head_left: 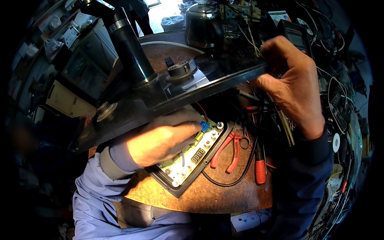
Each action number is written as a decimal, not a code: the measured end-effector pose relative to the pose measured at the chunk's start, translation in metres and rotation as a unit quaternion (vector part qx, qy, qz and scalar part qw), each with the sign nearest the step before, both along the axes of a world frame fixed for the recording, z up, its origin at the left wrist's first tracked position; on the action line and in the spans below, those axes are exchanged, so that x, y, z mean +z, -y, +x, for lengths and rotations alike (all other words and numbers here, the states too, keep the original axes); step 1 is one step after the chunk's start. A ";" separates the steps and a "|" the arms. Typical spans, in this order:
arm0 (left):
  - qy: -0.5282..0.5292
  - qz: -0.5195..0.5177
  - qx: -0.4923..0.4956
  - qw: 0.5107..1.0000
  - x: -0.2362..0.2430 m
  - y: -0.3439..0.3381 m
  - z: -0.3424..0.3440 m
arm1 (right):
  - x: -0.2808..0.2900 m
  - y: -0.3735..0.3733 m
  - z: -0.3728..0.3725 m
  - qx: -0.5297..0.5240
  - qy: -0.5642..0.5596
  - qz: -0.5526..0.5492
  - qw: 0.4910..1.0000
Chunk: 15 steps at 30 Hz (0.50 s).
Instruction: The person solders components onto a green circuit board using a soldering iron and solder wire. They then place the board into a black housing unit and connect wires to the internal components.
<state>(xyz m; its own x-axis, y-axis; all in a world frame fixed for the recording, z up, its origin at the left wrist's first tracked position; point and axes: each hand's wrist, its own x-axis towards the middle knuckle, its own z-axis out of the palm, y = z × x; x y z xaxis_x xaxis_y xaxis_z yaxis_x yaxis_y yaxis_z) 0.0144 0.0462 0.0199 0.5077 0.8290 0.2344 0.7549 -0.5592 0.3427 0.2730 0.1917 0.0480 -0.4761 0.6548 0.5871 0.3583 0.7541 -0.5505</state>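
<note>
My right hand (294,82) grips the right end of a raised black panel (218,80), which bears a dark post (132,52) and round knob-like fittings (180,70). Beneath it, my left hand (160,140) has its fingers curled over an open circuit board (186,162) in a black housing, beside a blue component (204,127); what, if anything, the fingertips hold is hidden. The board has a four-digit display (197,155), several small round controls and a red wire. Red-handled pliers (232,158) lie right of the housing.
Wooden table (224,196) with a red-handled screwdriver (260,172) and black cable. A steel kettle (200,26) stands behind. Cluttered wires and tools line the right, shelves the left. Another person's dark legs (140,18) show at the back; a blurred person (36,144) is at the left.
</note>
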 end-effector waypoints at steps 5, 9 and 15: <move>0.042 -0.042 0.007 0.998 -0.014 0.011 -0.005 | 0.011 -0.020 -0.001 0.107 0.118 -0.055 0.986; -0.026 0.015 0.008 1.000 -0.018 0.017 -0.006 | 0.011 -0.021 -0.002 0.108 0.136 -0.018 0.985; -0.020 -0.022 0.135 0.990 -0.015 0.021 0.013 | 0.019 -0.021 -0.005 0.107 0.181 -0.157 0.965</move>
